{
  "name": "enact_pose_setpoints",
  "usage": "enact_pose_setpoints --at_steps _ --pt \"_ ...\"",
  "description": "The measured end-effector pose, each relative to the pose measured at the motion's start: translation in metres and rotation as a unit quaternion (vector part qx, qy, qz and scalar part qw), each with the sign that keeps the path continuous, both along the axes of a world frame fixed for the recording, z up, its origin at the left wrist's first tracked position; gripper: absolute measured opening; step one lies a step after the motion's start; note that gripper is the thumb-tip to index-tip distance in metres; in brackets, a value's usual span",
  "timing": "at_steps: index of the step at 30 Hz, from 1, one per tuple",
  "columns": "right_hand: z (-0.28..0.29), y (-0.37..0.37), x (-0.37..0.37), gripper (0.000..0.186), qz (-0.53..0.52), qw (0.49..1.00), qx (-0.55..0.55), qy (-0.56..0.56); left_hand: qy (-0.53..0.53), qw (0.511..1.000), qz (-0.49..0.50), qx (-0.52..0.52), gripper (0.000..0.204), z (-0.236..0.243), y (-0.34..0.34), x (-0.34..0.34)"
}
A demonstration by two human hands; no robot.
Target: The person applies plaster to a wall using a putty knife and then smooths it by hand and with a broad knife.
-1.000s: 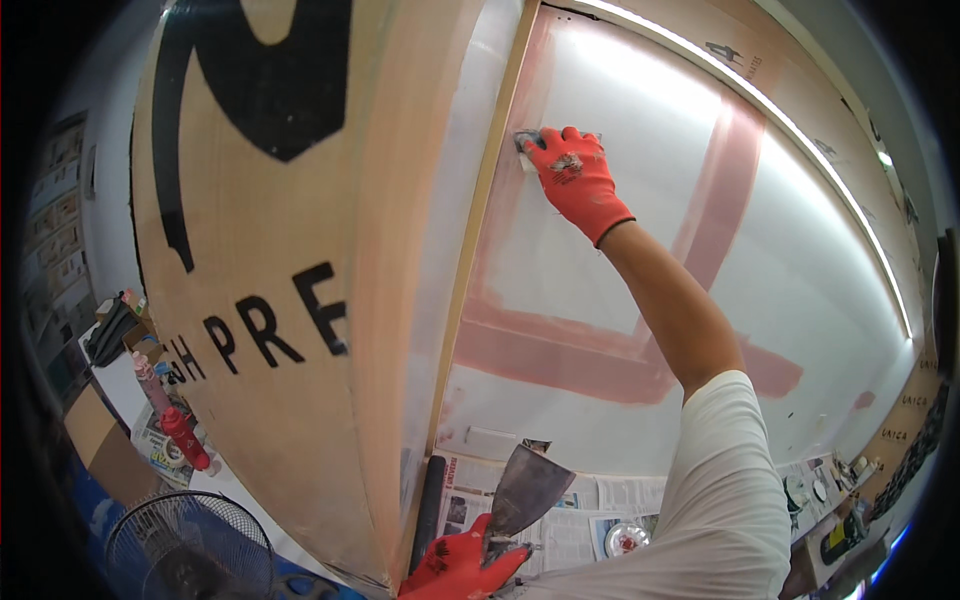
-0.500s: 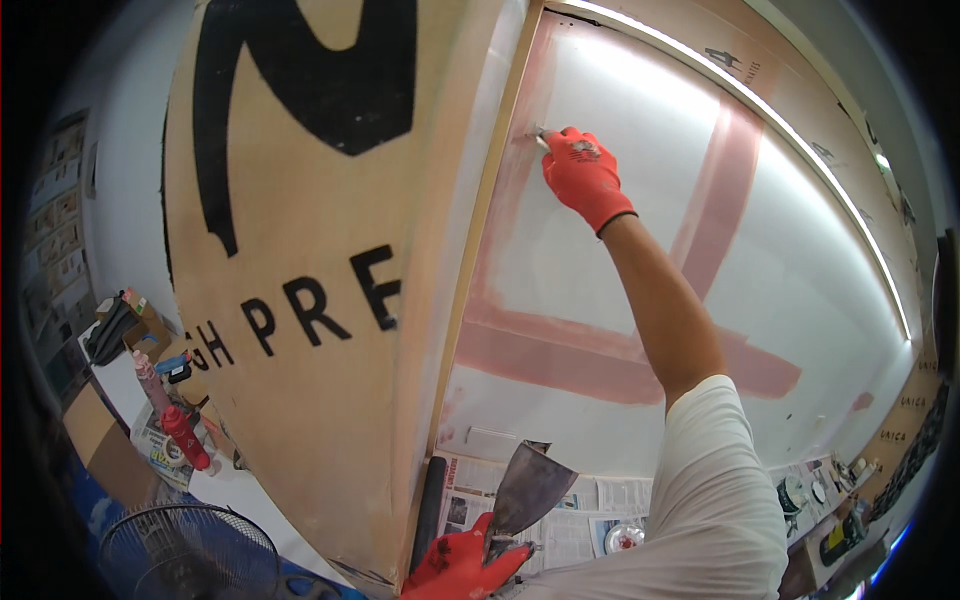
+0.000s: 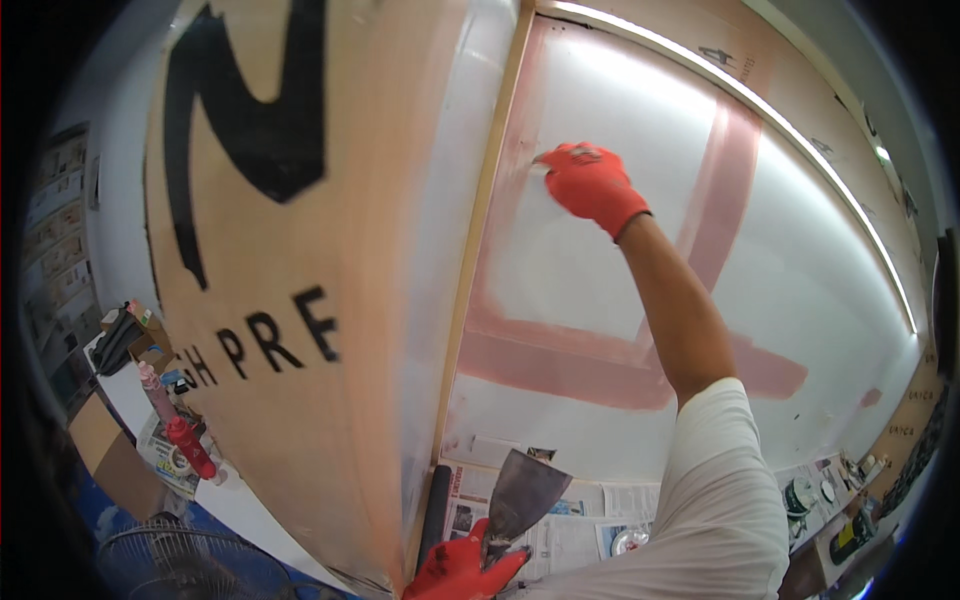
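The right hand (image 3: 597,186) wears a bright orange-red glove (image 3: 605,200), which covers the fingers completely. Behind its knuckles there is a dark print (image 3: 592,155), too blurred for making out. Farther back from the fingers, at the wrist, the glove finishes with a thin dark edge (image 3: 634,225). Beyond this the forearm is bare, until a white sleeve (image 3: 730,490), loose and with many soft folds. The left hand (image 3: 460,568) has a glove of the same colour, with a dark marking (image 3: 437,558) behind the fingers.
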State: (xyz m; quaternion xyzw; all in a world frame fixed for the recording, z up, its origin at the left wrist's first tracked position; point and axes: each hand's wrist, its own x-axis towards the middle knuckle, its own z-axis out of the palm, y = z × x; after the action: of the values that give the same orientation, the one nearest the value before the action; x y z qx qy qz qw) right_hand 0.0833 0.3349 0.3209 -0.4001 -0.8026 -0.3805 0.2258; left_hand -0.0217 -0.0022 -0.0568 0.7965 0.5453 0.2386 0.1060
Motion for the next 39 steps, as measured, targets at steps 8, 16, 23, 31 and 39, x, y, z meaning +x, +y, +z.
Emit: enact_pose_setpoints --at_steps 8,16,23,31,39 --pt "0.118 0.027 0.009 0.033 0.090 0.952 0.282 0.077 -0.255 0.906 0.147 -0.303 0.044 0.086 -0.001 0.014" --pt "0.166 0.046 -0.037 0.029 -0.023 0.961 0.261 0.092 -0.245 0.894 0.234 -0.294 0.053 0.062 -0.003 0.019" --pt "0.194 0.033 -0.060 0.045 -0.028 0.990 0.140 0.013 -0.304 0.868 0.248 -0.303 0.053 0.056 -0.003 0.018" --pt "0.109 0.039 -0.037 0.027 0.003 0.992 0.104 -0.066 -0.258 0.906 0.173 -0.287 0.051 0.067 0.006 0.013" --pt "-0.005 0.023 -0.032 0.022 -0.020 0.994 0.022 -0.108 -0.265 0.920 0.145 -0.249 0.046 0.060 0.006 0.015"
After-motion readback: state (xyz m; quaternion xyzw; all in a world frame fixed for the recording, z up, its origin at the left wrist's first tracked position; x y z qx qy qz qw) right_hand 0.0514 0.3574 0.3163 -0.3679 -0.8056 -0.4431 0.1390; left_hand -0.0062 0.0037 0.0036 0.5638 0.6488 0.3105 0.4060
